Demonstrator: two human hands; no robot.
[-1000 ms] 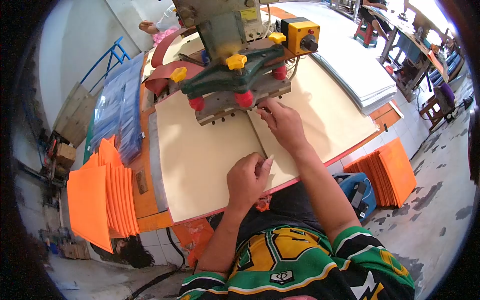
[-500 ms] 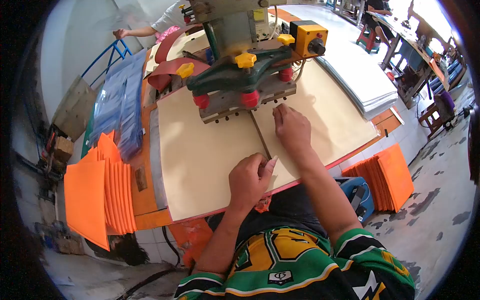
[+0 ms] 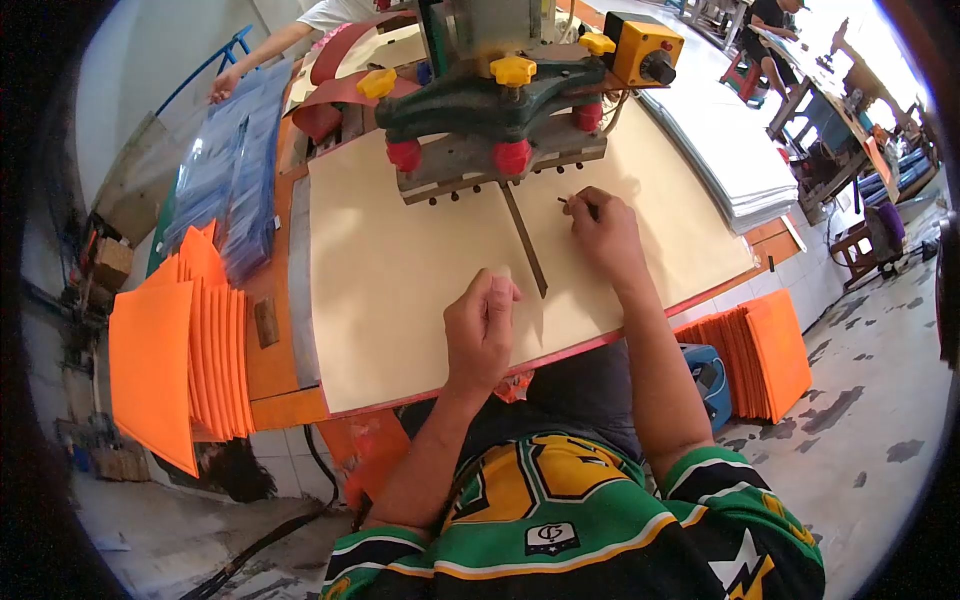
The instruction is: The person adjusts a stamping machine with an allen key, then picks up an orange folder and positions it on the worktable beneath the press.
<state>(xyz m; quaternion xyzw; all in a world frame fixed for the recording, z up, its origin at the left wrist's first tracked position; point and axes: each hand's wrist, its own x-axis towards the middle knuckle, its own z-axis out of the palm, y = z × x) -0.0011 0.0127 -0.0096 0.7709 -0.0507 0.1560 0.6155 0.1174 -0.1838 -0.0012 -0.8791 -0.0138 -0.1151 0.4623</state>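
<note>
My right hand (image 3: 608, 240) is closed in a pinch over the cream board, its fingers on a small dark rod (image 3: 565, 202) whose tip sticks out to the left. My left hand (image 3: 480, 325) is curled shut with the thumb on top, near the board's front edge; what it holds, if anything, is hidden. Between the hands a narrow dark strip (image 3: 525, 240) runs along the cream board (image 3: 390, 290), up to the press head. The green press head (image 3: 500, 105) stands above, with yellow knobs, red feet and a flat metal plate (image 3: 590, 145) with small screws along its edge.
Orange folded pieces (image 3: 160, 350) are stacked at the left, and another orange stack (image 3: 770, 350) stands low at the right. Clear plastic sheets (image 3: 225, 160) lie at the far left. White sheets (image 3: 745, 180) and a yellow control box (image 3: 645, 52) are right. Another person's arm (image 3: 265, 50) reaches in.
My left hand has moved up and left, away from the strip's near end. My right hand has shifted right, and the dark rod in it now shows. The other person's hand has come lower.
</note>
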